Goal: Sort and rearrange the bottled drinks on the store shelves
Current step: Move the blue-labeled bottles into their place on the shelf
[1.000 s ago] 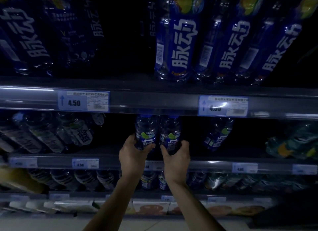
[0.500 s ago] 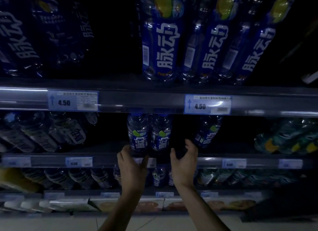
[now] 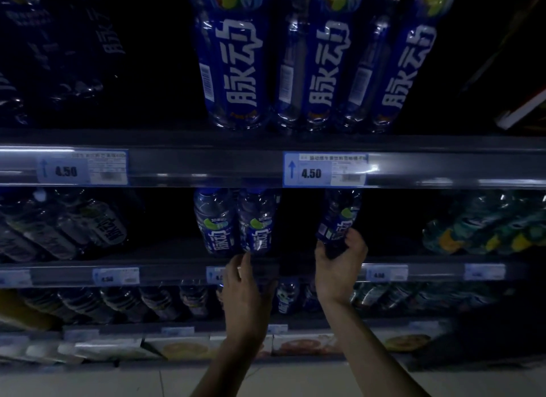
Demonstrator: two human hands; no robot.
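On the dim middle shelf (image 3: pixel 165 257), two blue-labelled drink bottles (image 3: pixel 236 225) stand side by side at the front edge. My left hand (image 3: pixel 245 293) hovers just below them in front of the shelf rail, fingers apart, holding nothing. To the right, my right hand (image 3: pixel 339 263) grips the base of a third blue bottle (image 3: pixel 339 219), which leans slightly on the same shelf. Its upper part is hidden behind the shelf rail above.
Three tall blue bottles (image 3: pixel 313 56) stand on the upper shelf above price tags reading 4.50 (image 3: pixel 325 169). Clear bottles (image 3: pixel 65 228) lie at middle left, green-yellow bottles (image 3: pixel 487 231) at middle right. Lower shelves hold more bottles (image 3: pixel 124 302) and flat packets (image 3: pixel 177 346).
Both hands let go of the two centre bottles. My right hand moved right and closed on the third bottle; my left hand dropped below the pair.
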